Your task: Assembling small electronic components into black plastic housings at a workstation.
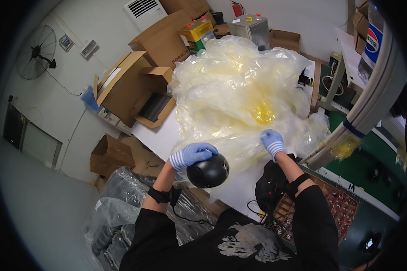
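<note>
My left hand (pixel 195 155), in a blue glove with a striped cuff, grips a glossy black dome-shaped shell (pixel 208 171) from its upper left side. The shell is held above the near edge of the white table (pixel 156 137). To the right, my right hand (pixel 273 142), gloved alike, has its fingers closed at the near side of a big heap of clear plastic bags (pixel 230 90); they seem to pinch the film, though the fingertips are partly hidden. Yellow patches show through the heap.
An open cardboard box (pixel 131 90) stands at the table's left, with metal cans (pixel 251 29) behind the heap. A black bag (pixel 271 185) and a divided crate (pixel 339 207) are by my right arm. Plastic-wrapped black items (pixel 122 217) lie lower left. A curved pale post (pixel 371 104) rises right.
</note>
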